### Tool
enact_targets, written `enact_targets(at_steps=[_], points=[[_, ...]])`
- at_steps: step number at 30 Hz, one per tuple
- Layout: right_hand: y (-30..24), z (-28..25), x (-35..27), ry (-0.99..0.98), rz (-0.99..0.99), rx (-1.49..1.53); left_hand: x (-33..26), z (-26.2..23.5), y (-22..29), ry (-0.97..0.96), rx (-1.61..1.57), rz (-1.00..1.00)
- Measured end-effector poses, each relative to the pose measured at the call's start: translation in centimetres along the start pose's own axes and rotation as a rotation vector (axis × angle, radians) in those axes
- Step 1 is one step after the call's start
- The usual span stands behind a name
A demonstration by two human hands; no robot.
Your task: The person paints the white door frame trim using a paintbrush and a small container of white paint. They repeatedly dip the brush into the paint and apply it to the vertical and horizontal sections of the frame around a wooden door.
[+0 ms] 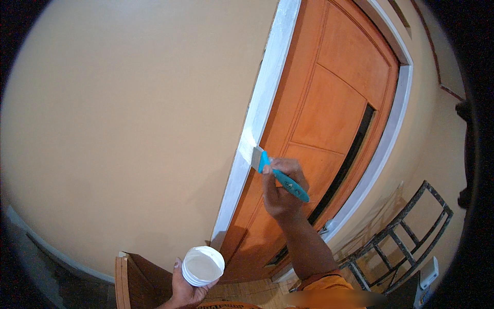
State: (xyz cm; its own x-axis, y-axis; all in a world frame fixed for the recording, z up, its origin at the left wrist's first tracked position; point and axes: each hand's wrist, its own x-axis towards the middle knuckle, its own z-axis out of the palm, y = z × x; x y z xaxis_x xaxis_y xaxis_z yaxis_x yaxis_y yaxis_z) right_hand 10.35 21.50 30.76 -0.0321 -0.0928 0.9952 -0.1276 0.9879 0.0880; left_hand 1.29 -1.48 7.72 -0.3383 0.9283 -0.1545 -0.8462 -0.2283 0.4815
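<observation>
White paint fills a small tub (203, 265) cupped in the left hand (186, 289), low and left of the door frame (256, 121). Against that frame, the right hand (282, 191) grips closed around a turquoise brush (280, 177), bristles pressed up-left onto the trim, handle trailing down-right across the orange door (329, 113).

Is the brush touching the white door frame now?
Touching. In the head view, the brush bristles held by the right hand press flat on the white door frame.
</observation>
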Motion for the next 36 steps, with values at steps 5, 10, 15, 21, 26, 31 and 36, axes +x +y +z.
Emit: enact_targets(at_steps=[5, 10, 15, 21, 26, 31, 36], points=[[-0.2, -0.1, -0.7, -0.031, -0.012, -0.052, -0.1, -0.1, 0.2, -0.015, -0.055, -0.017], [-0.6, -0.1, -1.8, -0.046, 0.095, -0.012, 0.6, -0.8, 0.1, -0.070, 0.050, 0.039], [-0.6, -0.2, -2.1, -0.087, 0.046, -0.087, 0.2, 0.0, 0.4, -0.298, 0.067, 0.142], [-1.4, -1.1, -0.4, -0.083, 0.064, -0.114, -2.3, 3.0, 1.1, -0.128, 0.472, 0.348], [-1.8, -2.3, 0.3, -0.218, 0.155, -0.130, -1.7, 3.8, 0.8, -0.114, 0.465, 0.380], [-0.9, -3.8, 2.2, -0.088, 0.108, -0.121, -0.8, 3.9, 0.3, -0.174, 0.142, 0.179], [0.7, -5.8, 8.9, 0.149, 0.164, -0.034, -0.2, 4.4, -0.1, -0.218, 0.078, 0.143]])
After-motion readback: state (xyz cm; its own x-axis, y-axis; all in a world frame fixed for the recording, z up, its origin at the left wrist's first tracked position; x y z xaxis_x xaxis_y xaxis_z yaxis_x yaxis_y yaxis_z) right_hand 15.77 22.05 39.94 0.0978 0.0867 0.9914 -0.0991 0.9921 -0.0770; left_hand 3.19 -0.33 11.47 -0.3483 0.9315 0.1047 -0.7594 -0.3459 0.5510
